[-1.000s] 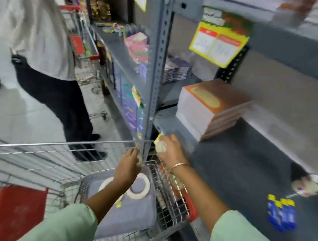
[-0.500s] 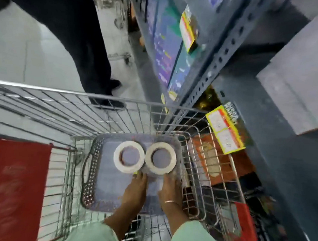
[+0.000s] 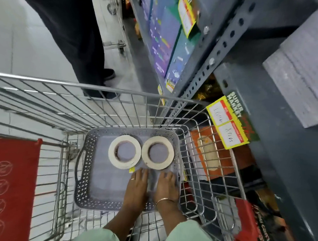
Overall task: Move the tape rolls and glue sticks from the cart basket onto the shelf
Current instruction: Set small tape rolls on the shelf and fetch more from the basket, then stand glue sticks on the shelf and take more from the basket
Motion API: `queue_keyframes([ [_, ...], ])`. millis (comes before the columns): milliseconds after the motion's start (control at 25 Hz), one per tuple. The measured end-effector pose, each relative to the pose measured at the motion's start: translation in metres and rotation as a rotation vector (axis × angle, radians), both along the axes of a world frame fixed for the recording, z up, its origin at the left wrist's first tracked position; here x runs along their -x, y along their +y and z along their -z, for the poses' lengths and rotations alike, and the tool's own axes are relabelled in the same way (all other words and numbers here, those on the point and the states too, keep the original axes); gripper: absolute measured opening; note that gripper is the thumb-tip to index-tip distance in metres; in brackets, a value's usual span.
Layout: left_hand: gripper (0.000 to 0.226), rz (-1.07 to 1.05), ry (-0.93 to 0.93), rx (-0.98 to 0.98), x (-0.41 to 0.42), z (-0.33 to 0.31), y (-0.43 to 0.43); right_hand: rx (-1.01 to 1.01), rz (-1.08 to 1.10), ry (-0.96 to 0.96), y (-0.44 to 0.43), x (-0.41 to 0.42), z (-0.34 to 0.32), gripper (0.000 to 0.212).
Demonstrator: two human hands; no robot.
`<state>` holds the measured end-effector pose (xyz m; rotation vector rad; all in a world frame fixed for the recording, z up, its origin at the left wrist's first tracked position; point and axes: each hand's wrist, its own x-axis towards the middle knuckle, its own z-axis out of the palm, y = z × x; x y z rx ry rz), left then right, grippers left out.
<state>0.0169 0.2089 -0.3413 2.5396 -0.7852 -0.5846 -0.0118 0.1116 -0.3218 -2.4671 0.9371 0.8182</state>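
Observation:
Two cream tape rolls lie flat, side by side and touching, in a grey perforated basket inside the wire cart. The left tape roll and the right tape roll sit at the basket's far end. My left hand and my right hand rest palm down on the basket floor just behind the rolls, fingers pointing at them, holding nothing. A small yellow tag shows by the left roll. No glue sticks are visible in the basket. The grey metal shelf rises on the right.
The wire cart surrounds the basket, with a red child-seat flap on the left. Another person in dark trousers stands ahead of the cart. A yellow price label hangs on the shelf edge; orange packs lie on the lower shelf.
My view dropped from the shelf to the cart. My right hand came down from the shelf edge, and both hands now lie in the basket behind the rolls.

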Motion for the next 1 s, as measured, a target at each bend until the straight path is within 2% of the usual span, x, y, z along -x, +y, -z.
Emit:
queue_keyframes([
  [80,0.088,-0.045,0.055,-0.007,-0.004,-0.024,0.001,0.072,-0.038,0.016,-0.004,-0.009,-0.039,0.046],
  [160,0.079,-0.112,0.077,0.025,-0.006,-0.054,0.001,0.091,0.024,-0.077,-0.009,-0.018,-0.076,0.041],
  [240,0.069,-0.216,0.105,0.104,-0.009,-0.099,-0.007,0.016,0.073,-0.201,-0.016,-0.018,-0.128,0.039],
  [360,0.053,-0.292,0.014,0.328,-0.013,-0.176,-0.030,-0.024,0.199,-0.582,-0.030,-0.005,-0.233,0.027],
  [440,0.039,-0.249,-0.082,0.469,-0.007,-0.230,-0.062,0.013,0.338,-0.827,-0.054,0.021,-0.298,0.020],
  [560,0.016,-0.003,-0.088,0.554,0.022,-0.295,-0.127,0.057,0.559,-1.010,-0.108,0.074,-0.359,0.017],
  [680,0.006,0.244,-0.003,0.480,0.086,-0.339,-0.193,0.216,0.694,-0.925,-0.176,0.157,-0.375,0.016],
  [800,0.015,0.375,0.145,0.376,0.148,-0.351,-0.237,0.299,0.834,-0.755,-0.209,0.233,-0.365,0.018],
  [920,0.021,0.470,0.167,0.306,0.186,-0.342,-0.259,0.337,0.862,-0.539,-0.210,0.263,-0.344,0.022],
  [1000,0.020,0.438,0.199,0.264,0.202,-0.336,-0.265,0.331,0.845,-0.469,-0.208,0.265,-0.335,0.022],
])
